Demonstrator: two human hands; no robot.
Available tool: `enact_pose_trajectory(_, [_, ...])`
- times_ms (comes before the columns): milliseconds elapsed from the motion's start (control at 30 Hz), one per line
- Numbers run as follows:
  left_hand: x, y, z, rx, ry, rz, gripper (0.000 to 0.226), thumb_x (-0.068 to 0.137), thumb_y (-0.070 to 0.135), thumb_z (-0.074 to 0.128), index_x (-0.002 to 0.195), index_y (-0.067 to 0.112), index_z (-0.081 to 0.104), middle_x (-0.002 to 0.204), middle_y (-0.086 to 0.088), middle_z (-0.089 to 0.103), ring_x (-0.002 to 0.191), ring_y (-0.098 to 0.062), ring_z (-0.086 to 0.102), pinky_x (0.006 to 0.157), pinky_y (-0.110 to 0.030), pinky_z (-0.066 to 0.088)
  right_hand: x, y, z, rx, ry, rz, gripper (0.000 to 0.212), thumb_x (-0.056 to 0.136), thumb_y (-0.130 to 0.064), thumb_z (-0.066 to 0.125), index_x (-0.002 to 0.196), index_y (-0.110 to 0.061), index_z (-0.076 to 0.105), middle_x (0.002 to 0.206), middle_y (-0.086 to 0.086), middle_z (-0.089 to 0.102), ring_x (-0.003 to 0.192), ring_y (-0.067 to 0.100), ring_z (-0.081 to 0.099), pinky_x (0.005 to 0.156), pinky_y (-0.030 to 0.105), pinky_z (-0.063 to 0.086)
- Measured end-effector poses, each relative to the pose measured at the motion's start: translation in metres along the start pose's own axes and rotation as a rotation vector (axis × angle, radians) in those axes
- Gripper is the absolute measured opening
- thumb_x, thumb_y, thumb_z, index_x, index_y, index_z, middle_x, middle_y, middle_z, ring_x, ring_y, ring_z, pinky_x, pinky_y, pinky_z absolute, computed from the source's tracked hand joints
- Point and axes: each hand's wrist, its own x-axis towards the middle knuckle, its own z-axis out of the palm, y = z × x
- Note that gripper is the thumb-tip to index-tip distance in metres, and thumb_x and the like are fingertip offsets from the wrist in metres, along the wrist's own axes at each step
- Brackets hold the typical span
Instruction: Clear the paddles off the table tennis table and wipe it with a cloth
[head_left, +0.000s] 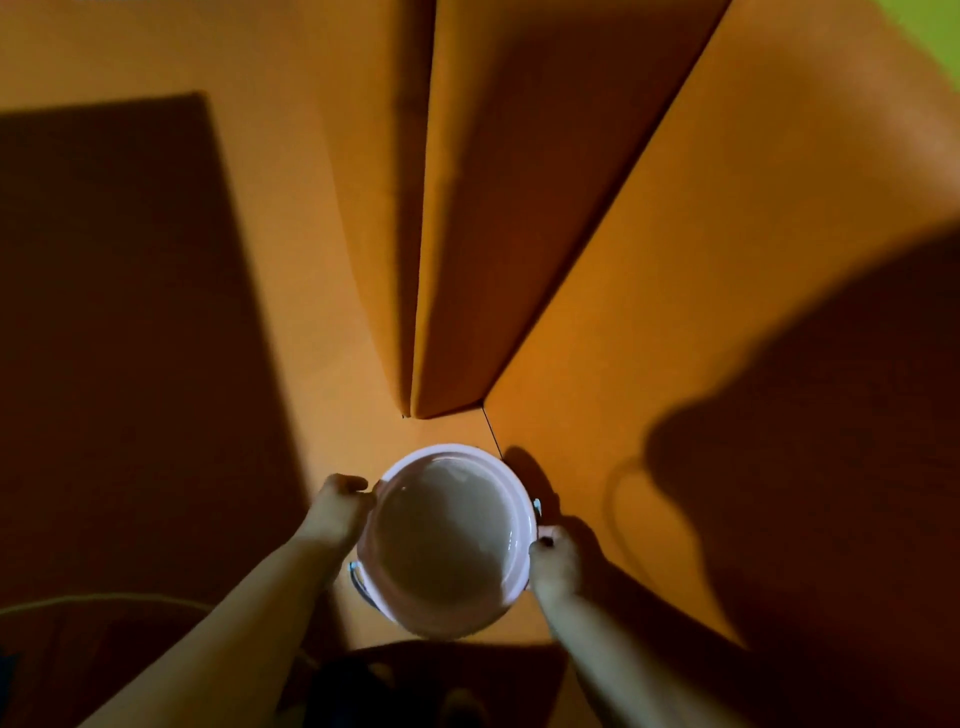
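I look straight down at a pale pink round basin (447, 540) held over an orange floor. My left hand (340, 506) grips its left rim and my right hand (553, 564) grips its right rim. The inside of the basin looks pale and glossy; I cannot tell whether it holds water. A bluish handle fitting shows on each side of the basin. No paddle, cloth or table tennis table is in view.
Orange walls (519, 208) meet in a corner just beyond the basin. A dark rectangular patch (119, 338) covers the floor at left. A large shadow (831, 467) falls at right. A curved pale edge (104, 603) shows at lower left.
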Motion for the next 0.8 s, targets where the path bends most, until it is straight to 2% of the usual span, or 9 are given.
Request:
enact_pose_trajectory(67, [0.033, 0.002, 0.012, 0.121, -0.032, 0.071, 0.008, 0.083, -0.001, 0.057, 0.080, 0.000, 0.064, 0.074, -0.020, 0.064, 0.066, -0.023, 0.055, 0.063, -0.044, 0.045, 0.032, 0.003, 0.021, 0.002, 0.002, 0.011, 0.035, 0.083, -0.001, 0.052, 0.069, -0.033, 0.050, 0.097, 0.013, 0.069, 0.091, 0.035, 0.065, 0.080, 0.051, 0.055])
enact_pose_trajectory(100, [0.050, 0.004, 0.019, 0.164, -0.028, 0.101, 0.018, 0.082, -0.002, 0.056, 0.066, 0.001, 0.063, 0.065, -0.019, 0.064, 0.059, -0.022, 0.054, 0.061, -0.043, 0.048, 0.043, 0.001, 0.029, 0.011, 0.018, 0.008, 0.034, 0.083, -0.002, 0.052, 0.069, -0.033, 0.050, 0.096, 0.012, 0.069, 0.091, 0.034, 0.065, 0.080, 0.050, 0.055])
enact_pose_trajectory(133, [0.064, 0.005, 0.024, 0.184, -0.028, 0.115, 0.020, 0.082, -0.002, 0.056, 0.064, 0.003, 0.062, 0.064, -0.018, 0.065, 0.059, -0.023, 0.056, 0.059, -0.037, 0.047, 0.056, 0.004, 0.039, 0.023, 0.025, 0.012, 0.032, 0.082, -0.003, 0.053, 0.070, -0.032, 0.051, 0.096, 0.011, 0.069, 0.091, 0.034, 0.065, 0.080, 0.049, 0.055])
enact_pose_trajectory(200, [0.088, 0.006, 0.031, 0.176, -0.004, 0.129, 0.009, 0.083, 0.001, 0.057, 0.079, 0.007, 0.061, 0.075, -0.012, 0.065, 0.067, -0.021, 0.059, 0.057, -0.027, 0.045, 0.073, 0.002, 0.051, 0.028, 0.029, 0.003, 0.026, 0.082, -0.004, 0.054, 0.074, -0.029, 0.053, 0.096, 0.011, 0.070, 0.092, 0.035, 0.066, 0.081, 0.049, 0.055])
enact_pose_trajectory(267, [0.106, 0.008, 0.038, 0.164, -0.012, 0.144, 0.008, 0.085, 0.002, 0.057, 0.090, 0.007, 0.059, 0.080, -0.008, 0.062, 0.071, -0.018, 0.058, 0.056, -0.025, 0.043, 0.090, -0.001, 0.062, 0.038, 0.040, -0.026, 0.020, 0.083, -0.003, 0.055, 0.082, -0.023, 0.056, 0.097, 0.014, 0.069, 0.093, 0.036, 0.066, 0.081, 0.048, 0.056])
enact_pose_trajectory(533, [0.152, -0.003, 0.051, 0.049, -0.078, 0.190, 0.015, 0.088, -0.007, 0.049, 0.082, 0.003, 0.058, 0.072, -0.012, 0.060, 0.064, -0.021, 0.058, 0.058, -0.027, 0.049, 0.130, 0.011, 0.085, 0.050, 0.036, -0.107, 0.023, 0.081, -0.002, 0.053, 0.094, -0.018, 0.063, 0.100, 0.011, 0.070, 0.094, 0.031, 0.066, 0.084, 0.048, 0.055])
enact_pose_trajectory(633, [0.162, -0.007, 0.050, 0.031, -0.086, 0.179, 0.015, 0.089, -0.007, 0.046, 0.090, 0.002, 0.058, 0.078, -0.014, 0.062, 0.065, -0.020, 0.060, 0.052, -0.022, 0.051, 0.137, 0.016, 0.085, 0.022, 0.020, -0.114, 0.025, 0.079, -0.005, 0.055, 0.099, -0.016, 0.066, 0.097, 0.008, 0.071, 0.091, 0.030, 0.066, 0.081, 0.047, 0.056])
enact_pose_trajectory(700, [0.162, -0.008, 0.049, 0.080, -0.114, 0.195, 0.016, 0.090, -0.005, 0.048, 0.095, 0.001, 0.061, 0.085, -0.014, 0.065, 0.071, -0.021, 0.063, 0.057, -0.024, 0.051, 0.129, 0.014, 0.079, 0.009, -0.006, -0.125, 0.029, 0.081, -0.004, 0.055, 0.105, -0.014, 0.066, 0.101, 0.008, 0.069, 0.096, 0.030, 0.065, 0.084, 0.045, 0.055])
enact_pose_trajectory(800, [0.143, -0.004, 0.046, 0.162, -0.117, 0.204, 0.019, 0.092, 0.000, 0.049, 0.107, 0.006, 0.058, 0.095, -0.006, 0.063, 0.077, -0.015, 0.059, 0.058, -0.019, 0.045, 0.105, 0.005, 0.063, -0.092, -0.043, -0.136, 0.032, 0.086, -0.002, 0.057, 0.117, -0.008, 0.062, 0.114, 0.009, 0.064, 0.107, 0.027, 0.060, 0.086, 0.031, 0.047])
